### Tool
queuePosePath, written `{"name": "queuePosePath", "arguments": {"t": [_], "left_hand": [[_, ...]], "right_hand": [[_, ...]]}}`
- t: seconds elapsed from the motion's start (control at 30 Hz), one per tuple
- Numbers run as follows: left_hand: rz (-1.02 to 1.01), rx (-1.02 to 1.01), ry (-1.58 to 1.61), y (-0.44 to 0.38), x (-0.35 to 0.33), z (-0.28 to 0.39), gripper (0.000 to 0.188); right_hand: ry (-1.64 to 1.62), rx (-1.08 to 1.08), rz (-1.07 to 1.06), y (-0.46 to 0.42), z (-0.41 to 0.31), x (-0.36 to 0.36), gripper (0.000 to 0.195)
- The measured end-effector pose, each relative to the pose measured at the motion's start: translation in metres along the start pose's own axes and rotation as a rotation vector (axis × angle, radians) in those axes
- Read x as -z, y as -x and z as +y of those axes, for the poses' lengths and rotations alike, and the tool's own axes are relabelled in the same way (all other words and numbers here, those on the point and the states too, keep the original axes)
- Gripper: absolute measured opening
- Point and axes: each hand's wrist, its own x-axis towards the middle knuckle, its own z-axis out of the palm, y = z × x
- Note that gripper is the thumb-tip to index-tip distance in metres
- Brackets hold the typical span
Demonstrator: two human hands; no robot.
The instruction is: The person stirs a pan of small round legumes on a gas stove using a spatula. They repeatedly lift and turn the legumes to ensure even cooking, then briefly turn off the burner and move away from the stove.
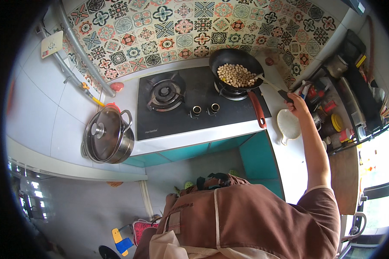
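My right hand (297,104) grips the dark handle of a spatula or spoon (271,84), whose far end reaches into a black wok (223,56). Pale tan nuts or beans (236,75) lie heaped in the wok, with a small yellow bit among them at the left. The wok rests on the right burner of a black gas hob (194,124), and its reddish-brown handle (256,110) points toward me. Below my right hand is a pale spoon rest or small dish (288,125). My left hand is not in view. The utensil's head is partly hidden among the nuts or beans.
A lidded steel pot (125,149) stands left of the hob. The left burner (164,92) has no pan on it. A black rack (359,137) with jars and bottles stands at the right. Pipes (81,55) run down the left wall.
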Motion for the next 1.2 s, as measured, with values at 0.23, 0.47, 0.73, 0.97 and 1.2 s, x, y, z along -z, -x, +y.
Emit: {"name": "queuePosePath", "arguments": {"t": [0.23, 0.47, 0.73, 0.97, 1.2], "left_hand": [[0.052, -0.577, -0.353, -0.007, 0.021, 0.055, 0.023], [-0.005, -0.411, -0.427, -0.008, 0.006, 0.033, 0.018], [-0.025, 0.302, 0.711, 0.027, -0.028, -0.015, 0.026], [0.017, 0.129, 0.068, 0.061, -0.029, -0.017, 0.031], [0.011, 0.142, 0.203, 0.048, -0.024, -0.026, 0.029]], "right_hand": [[0.574, 0.148, 0.04, 0.056, -0.067, -0.042, 0.025], [1.358, 0.293, -0.117, 0.013, -0.132, -0.097, 0.025], [1.55, -0.009, -0.251, -0.027, -0.171, -0.175, 0.024], [1.595, 0.137, -0.313, -0.044, -0.129, -0.155, 0.021], [1.581, 0.517, -0.136, -0.027, -0.046, -0.144, 0.027]]}}
